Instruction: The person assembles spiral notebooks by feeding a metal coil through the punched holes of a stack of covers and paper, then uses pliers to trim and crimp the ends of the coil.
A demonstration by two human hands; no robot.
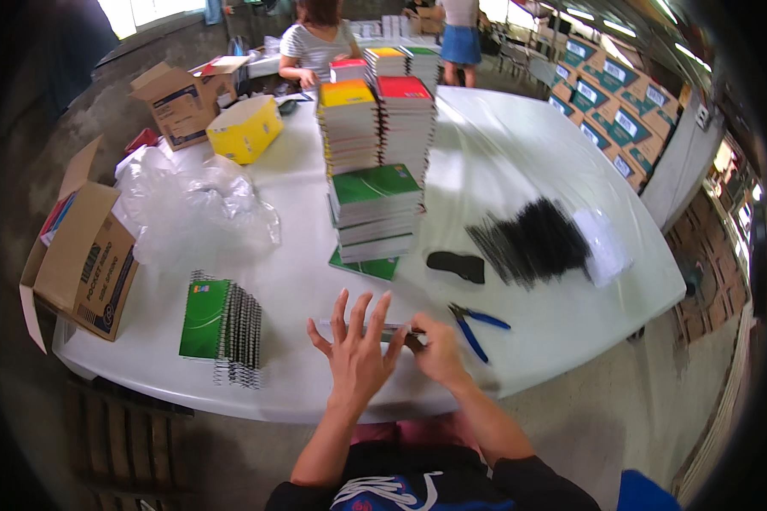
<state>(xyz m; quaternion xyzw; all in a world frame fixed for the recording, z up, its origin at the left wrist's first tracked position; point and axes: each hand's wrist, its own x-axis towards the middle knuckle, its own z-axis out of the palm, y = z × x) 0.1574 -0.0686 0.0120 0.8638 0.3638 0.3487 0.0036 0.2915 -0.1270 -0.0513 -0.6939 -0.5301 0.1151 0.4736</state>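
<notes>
Centrally, at the near table edge: left hand (355, 351), fingers spread wide, pressing flat on a thin notebook (398, 330) lying on the white table (528, 153). Right hand (435, 347), pinched on the notebook's right edge (what it grips there is too small to tell). Just right: blue-handled pliers (475, 325). Beyond: black pouch (456, 266), heap of black spiral wires (533, 240). Left: row of bound green notebooks (222, 328), crumpled clear plastic (198, 209), open cardboard box (85, 260). Behind: tall stacks of notebooks (375, 153).

Pliers (477, 327) right, notebooks (223, 328) left
</notes>
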